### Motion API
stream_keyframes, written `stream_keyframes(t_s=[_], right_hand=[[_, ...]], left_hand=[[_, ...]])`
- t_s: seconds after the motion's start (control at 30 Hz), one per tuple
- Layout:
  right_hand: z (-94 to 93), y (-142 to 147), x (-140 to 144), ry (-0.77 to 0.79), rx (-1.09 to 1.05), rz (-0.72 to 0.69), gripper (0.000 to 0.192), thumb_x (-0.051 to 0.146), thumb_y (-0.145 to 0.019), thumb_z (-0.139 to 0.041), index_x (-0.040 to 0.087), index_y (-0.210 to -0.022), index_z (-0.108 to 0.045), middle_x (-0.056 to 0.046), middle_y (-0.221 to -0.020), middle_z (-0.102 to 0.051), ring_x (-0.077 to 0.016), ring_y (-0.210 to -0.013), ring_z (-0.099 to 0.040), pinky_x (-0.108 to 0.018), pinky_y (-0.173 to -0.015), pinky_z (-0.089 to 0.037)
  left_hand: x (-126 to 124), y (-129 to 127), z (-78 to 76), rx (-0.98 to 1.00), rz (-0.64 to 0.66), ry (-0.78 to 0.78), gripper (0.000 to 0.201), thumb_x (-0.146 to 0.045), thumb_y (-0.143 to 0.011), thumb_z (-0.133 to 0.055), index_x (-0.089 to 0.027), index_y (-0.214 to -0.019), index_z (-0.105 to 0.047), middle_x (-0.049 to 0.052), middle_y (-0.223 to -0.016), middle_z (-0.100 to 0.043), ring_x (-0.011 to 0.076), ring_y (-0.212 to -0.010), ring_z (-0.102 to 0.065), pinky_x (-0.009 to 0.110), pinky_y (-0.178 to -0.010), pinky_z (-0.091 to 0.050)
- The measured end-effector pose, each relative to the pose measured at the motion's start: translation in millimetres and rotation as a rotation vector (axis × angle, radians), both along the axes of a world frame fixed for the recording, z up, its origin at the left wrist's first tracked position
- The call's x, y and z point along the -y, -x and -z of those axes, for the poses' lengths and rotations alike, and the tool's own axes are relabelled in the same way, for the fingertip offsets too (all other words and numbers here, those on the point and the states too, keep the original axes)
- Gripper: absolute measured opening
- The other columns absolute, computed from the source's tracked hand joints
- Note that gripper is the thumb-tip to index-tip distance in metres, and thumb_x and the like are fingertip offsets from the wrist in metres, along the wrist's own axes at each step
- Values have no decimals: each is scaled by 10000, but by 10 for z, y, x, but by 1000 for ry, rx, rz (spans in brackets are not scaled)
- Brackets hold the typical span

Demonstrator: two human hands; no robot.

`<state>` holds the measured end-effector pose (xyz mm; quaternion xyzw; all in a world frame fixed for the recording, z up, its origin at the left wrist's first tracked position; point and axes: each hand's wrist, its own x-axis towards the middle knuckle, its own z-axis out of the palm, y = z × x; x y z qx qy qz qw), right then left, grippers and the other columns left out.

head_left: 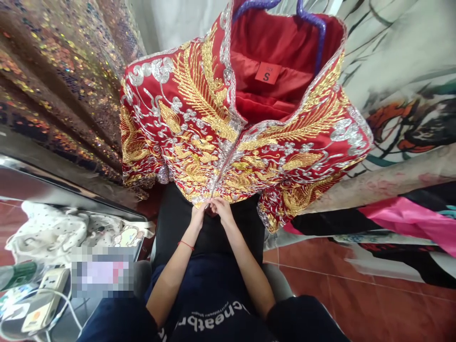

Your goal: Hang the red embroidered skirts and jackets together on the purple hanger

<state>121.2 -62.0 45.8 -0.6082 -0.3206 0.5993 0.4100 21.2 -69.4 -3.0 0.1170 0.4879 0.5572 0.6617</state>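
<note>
A red jacket (pixel 194 118) with dense gold and silver embroidery hangs in front of me on a glittery purple hanger (pixel 315 26). Its collar stands open at the top, showing red lining and a size label (pixel 268 72) marked S. Down the middle, the two front edges meet. At the lower end of that front line, my left hand (pixel 200 213) pinches the hem. Close beside it, my right hand (pixel 221 209) is closed on the same spot, fingertips nearly touching the left ones. What exactly lies between the fingertips is too small to make out.
Sequined fabric (pixel 67 71) hangs at the left, and painted pale cloth (pixel 402 95) at the right. A power strip (pixel 50 294) with white cables lies at lower left, near dotted white cloth (pixel 53 228). Red floor tiles (pixel 342 294) show at lower right.
</note>
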Motion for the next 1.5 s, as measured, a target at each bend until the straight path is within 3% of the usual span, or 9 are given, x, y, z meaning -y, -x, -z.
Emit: stream_keyframes(t_s=[0.17,0.33,0.53,0.67,0.8,0.93,1.07,1.3,1.5], right_hand=[[-247,29,-95,-44,-80,56,315,436,-886,-681,150,-767,-625,58,-621,-576,-55,-473,-488,-208,-498,-435],[-744,28,-145,-149,-171,105,332,490,-691,-738,170,-715,-652,50,-585,-586,-60,-432,-480,-227,-477,-401],[-1343,0,-105,-266,-228,126,307,474,-706,-736,176,-747,-674,53,-601,-576,-48,-423,-462,-213,-453,-377],[-1608,-60,-124,-388,-221,94,294,472,-765,-721,182,-794,-684,40,-655,-615,-48,-417,-492,-208,-431,-373],[-1654,-93,-130,-357,-196,12,303,473,-743,-745,174,-774,-703,14,-675,-658,-62,-419,-525,-219,-436,-393],[-1614,-89,-96,-330,-243,-41,287,453,-717,-773,172,-760,-733,11,-656,-661,-62,-419,-514,-224,-440,-395],[-1589,-66,-33,-311,-258,-67,275,449,-750,-759,178,-796,-751,32,-622,-623,-43,-401,-453,-215,-417,-351],[-1670,52,33,-356,-242,14,303,472,-744,-770,173,-769,-723,31,-591,-614,-46,-394,-428,-214,-403,-355],[-2168,143,1,-532,-211,150,278,462,-796,-737,185,-817,-727,20,-638,-668,-50,-401,-459,-216,-433,-403]], left_hand=[[-5,15,51,-87,-19,-3,419,-327,-587,-904,-81,-895,-763,100,-910,-778,213,-894,-717,378,-965,-498],[-5,19,40,-133,-31,-11,554,-364,-571,-898,-86,-1026,-749,134,-1080,-768,251,-1017,-711,407,-1012,-486],[-55,-31,-69,-277,24,1,587,-458,-646,-841,-100,-1093,-711,141,-1135,-751,236,-1035,-707,367,-967,-519],[-85,104,-315,-427,284,2,455,-478,-669,-824,-112,-918,-718,111,-885,-772,210,-829,-721,339,-819,-553],[-38,368,-785,-642,572,-15,363,-412,-573,-882,-174,-585,-608,7,-510,-615,178,-554,-619,290,-634,-486],[-50,380,-1364,-941,518,-199,289,-446,-754,-760,-215,-701,-595,-15,-686,-629,151,-671,-581,248,-682,-404],[-205,217,-1761,-1530,345,-572,199,-362,-886,-618,-210,-778,-549,5,-717,-591,169,-685,-577,254,-649,-368],[-246,162,-1856,-1571,479,-623,188,-234,-966,-464,-189,-1043,-629,41,-812,-687,188,-724,-662,247,-625,-398],[-212,143,-1783,-1420,427,-661,251,-275,-992,-435,-194,-1067,-661,68,-884,-726,199,-758,-698,254,-651,-428]])
